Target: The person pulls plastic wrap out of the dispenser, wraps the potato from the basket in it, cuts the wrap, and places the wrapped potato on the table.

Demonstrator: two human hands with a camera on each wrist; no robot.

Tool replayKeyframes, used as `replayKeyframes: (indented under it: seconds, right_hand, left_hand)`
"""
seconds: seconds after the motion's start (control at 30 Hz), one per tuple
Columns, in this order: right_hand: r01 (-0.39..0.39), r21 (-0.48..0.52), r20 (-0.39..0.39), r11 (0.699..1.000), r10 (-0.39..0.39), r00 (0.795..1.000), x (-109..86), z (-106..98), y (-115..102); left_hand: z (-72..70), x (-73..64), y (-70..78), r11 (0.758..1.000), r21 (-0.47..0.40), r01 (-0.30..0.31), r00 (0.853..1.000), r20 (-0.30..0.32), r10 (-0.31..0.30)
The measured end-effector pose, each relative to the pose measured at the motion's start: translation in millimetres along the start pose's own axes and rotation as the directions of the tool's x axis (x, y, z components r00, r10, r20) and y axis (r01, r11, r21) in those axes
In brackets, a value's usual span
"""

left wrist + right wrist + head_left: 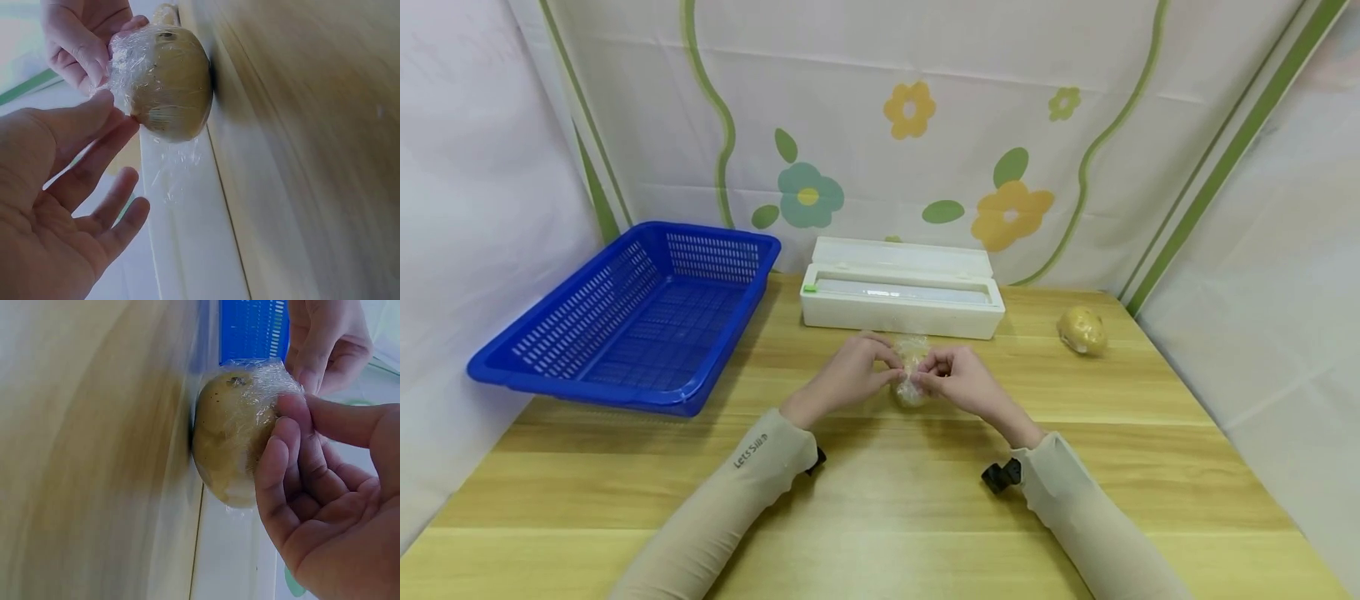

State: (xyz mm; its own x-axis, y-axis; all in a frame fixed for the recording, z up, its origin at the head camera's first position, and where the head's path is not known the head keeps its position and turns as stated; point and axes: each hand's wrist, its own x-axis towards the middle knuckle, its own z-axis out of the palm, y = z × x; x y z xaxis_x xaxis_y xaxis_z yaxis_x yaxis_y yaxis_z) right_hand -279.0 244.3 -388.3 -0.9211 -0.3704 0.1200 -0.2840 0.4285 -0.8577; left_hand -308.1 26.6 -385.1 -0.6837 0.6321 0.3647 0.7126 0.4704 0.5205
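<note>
A potato [178, 84] sits on the wooden table, partly covered in clear cling film [269, 387] that is gathered at its top. My left hand [857, 371] pinches the film between thumb and index finger, its other fingers spread apart in the left wrist view. From the other side my right hand [958, 379] pinches the gathered film too, with its remaining fingers curled beside the potato. Both hands meet over the potato, which they largely hide in the head view. A loose edge of film trails toward the white box.
Behind the hands stands a white cling film box [902, 312] with its lid raised and a roll inside. A blue plastic basket [700, 392] is on the left. Another potato [1082, 331], shiny as if wrapped, lies at the right back. A printed curtain hangs behind the table.
</note>
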Motion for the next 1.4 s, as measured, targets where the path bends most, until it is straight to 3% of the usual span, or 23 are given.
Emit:
replayKeyframes:
  seconds: [0.33, 0.6, 0.8, 1.13, 1.27, 1.4]
  right_hand:
    - [-0.043, 0.061, -0.074, 0.997, 0.048, 0.996, 1.2, 3.1, -1.3]
    - [-0.011, -0.115, -0.203, 0.993, -0.013, 0.979, -1.5, 2.8, -5.0]
    - [-0.039, -0.110, -0.280, 0.993, 0.007, 0.960, -2.3, 1.9, -4.6]
    - [-0.025, -0.130, -0.318, 0.991, -0.017, 0.948, -1.5, 3.4, -4.3]
    - [0.044, -0.196, -0.320, 0.980, -0.106, 0.942, -1.9, 2.9, -4.4]
    - [0.196, -0.370, -0.229, 0.908, -0.294, 0.928, -3.9, -2.1, -2.4]
  left_hand:
    - [2.2, -1.4, 7.2, 0.999, -0.004, -0.047, 0.998, 0.050, 0.047]
    - [3.8, -0.8, 9.6, 1.000, 0.001, -0.030, 0.999, 0.027, 0.030]
    - [5.0, -1.3, 9.6, 1.000, 0.011, -0.007, 1.000, -0.005, 0.007]
    - [4.6, -3.8, 13.0, 0.999, 0.039, 0.010, 0.999, -0.031, -0.008]
    - [3.8, -1.4, 11.6, 0.997, 0.057, 0.048, 0.999, -0.007, -0.047]
    - [3.9, 1.8, 7.8, 0.996, 0.073, 0.059, 0.998, 0.020, -0.060]
